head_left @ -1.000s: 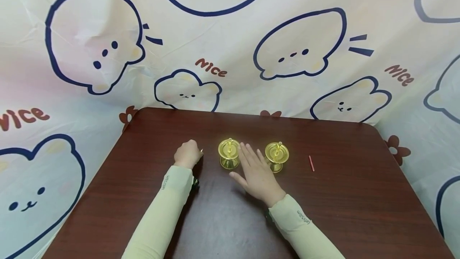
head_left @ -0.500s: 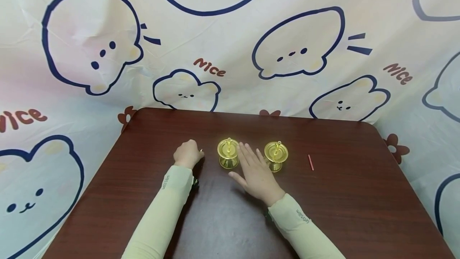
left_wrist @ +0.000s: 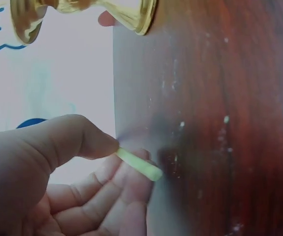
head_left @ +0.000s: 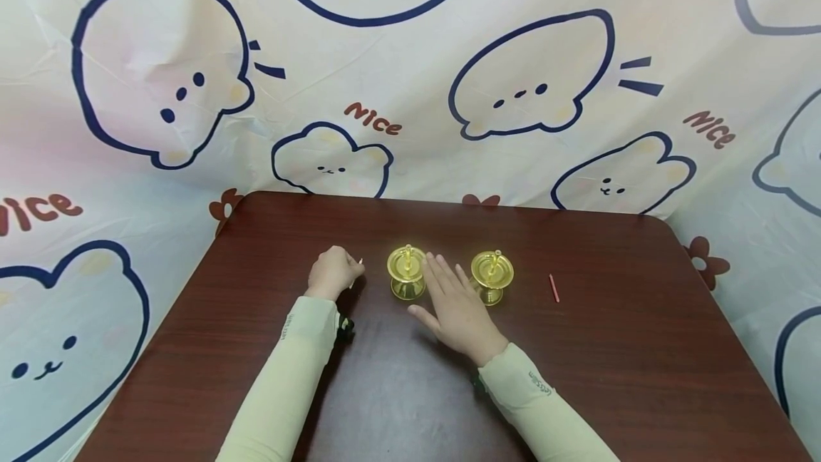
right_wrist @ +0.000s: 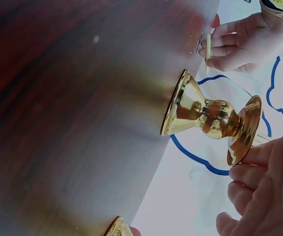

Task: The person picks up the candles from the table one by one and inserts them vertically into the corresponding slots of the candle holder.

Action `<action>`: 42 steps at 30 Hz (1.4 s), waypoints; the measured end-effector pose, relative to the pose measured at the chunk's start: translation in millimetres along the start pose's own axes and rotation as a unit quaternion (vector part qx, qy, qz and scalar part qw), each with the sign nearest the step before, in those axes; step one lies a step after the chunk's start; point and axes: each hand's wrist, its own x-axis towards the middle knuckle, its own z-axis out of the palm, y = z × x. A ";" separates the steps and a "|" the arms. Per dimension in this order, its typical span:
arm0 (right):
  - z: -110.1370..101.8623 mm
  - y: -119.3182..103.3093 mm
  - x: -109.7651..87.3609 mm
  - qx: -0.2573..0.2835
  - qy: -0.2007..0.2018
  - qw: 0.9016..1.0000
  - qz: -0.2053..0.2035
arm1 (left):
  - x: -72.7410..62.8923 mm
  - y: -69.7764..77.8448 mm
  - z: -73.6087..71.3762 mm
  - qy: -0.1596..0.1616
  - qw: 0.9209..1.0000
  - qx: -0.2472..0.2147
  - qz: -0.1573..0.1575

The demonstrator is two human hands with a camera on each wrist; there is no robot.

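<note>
My left hand (head_left: pixel 330 273) is on the left half of the table, pinching a thin, short, pale yellow stick (left_wrist: pixel 140 165) between thumb and fingers. In the left wrist view the stick slants down toward the dark wood. Two small brass pedestal stands (head_left: pixel 407 273), each with a dish top and a central finial, stand upright in the middle. Between them lies my right hand (head_left: pixel 455 305), fingers straight, its fingertips right at the rim of the left stand. The right wrist view shows this stand's dish (right_wrist: pixel 247 130) beside those fingers. The second stand (head_left: pixel 492 273) is partly behind the little finger.
A thin pink stick (head_left: pixel 554 289) lies on the table right of the stands. The table (head_left: pixel 616 355) is dark reddish wood, with rounded far corners. A pale cloth (head_left: pixel 423 63) with cartoon outlines hangs behind it and at both sides.
The left hand has turned and lifted slightly, so more of the pale stick shows at its fingertips. My right hand, both stands and the pink stick have kept their places.
</note>
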 end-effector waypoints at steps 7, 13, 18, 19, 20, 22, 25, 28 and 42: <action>-0.1 0.2 0.1 0.000 -0.007 1.000 0.001 | 0.6 -7.6 4.5 0.019 0.997 -0.065 0.034; 0.2 -0.9 0.7 -0.003 0.003 1.000 -0.004 | 0.5 -12.8 9.1 0.006 0.989 -0.144 0.042; 0.5 -0.8 0.9 0.000 0.013 1.000 -0.007 | -0.4 -14.3 9.4 -0.005 0.973 -0.225 0.046; 0.5 -0.8 0.8 0.001 0.012 1.000 -0.006 | -0.6 -14.8 9.4 -0.008 0.970 -0.241 0.044; 0.7 -0.5 0.7 0.001 0.011 1.000 -0.006 | -1.0 -15.2 9.4 -0.012 0.965 -0.258 0.041; 1.5 0.1 0.8 -0.001 0.009 1.000 -0.005 | -1.5 -16.7 9.9 -0.018 0.957 -0.285 0.038; 2.4 1.0 0.7 -0.002 0.005 1.000 -0.004 | -2.0 -19.7 11.6 -0.027 0.947 -0.318 0.040; 2.9 1.4 0.7 -0.003 0.000 1.000 -0.003 | -2.4 -21.9 13.6 -0.036 0.937 -0.344 0.043; 2.6 2.0 1.0 -0.008 0.008 1.000 -0.007 | -1.7 -22.8 20.6 -0.038 0.917 -0.392 0.061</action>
